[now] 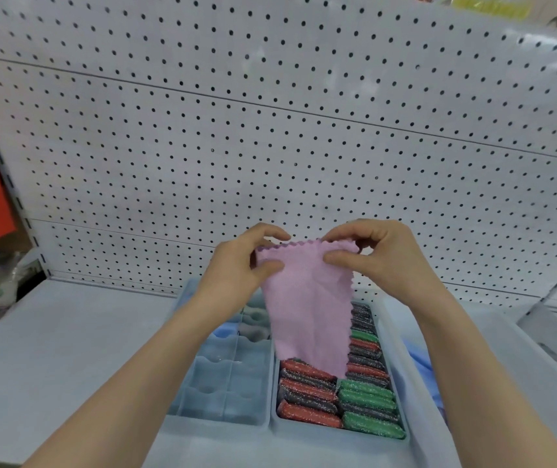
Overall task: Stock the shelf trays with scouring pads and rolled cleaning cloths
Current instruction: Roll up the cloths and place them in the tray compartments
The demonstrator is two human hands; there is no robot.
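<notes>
Left hand (236,265), right hand (385,261), pad-hiding cloth (307,298)

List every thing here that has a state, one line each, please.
pink cloth: unrolled, hanging from both hands.
left hand: pinches the cloth's top edge.
right hand: pinches the cloth's top edge.
divided tray: front compartments empty, some back ones filled.
pad tray: full of red, green and grey scouring pads.
</notes>
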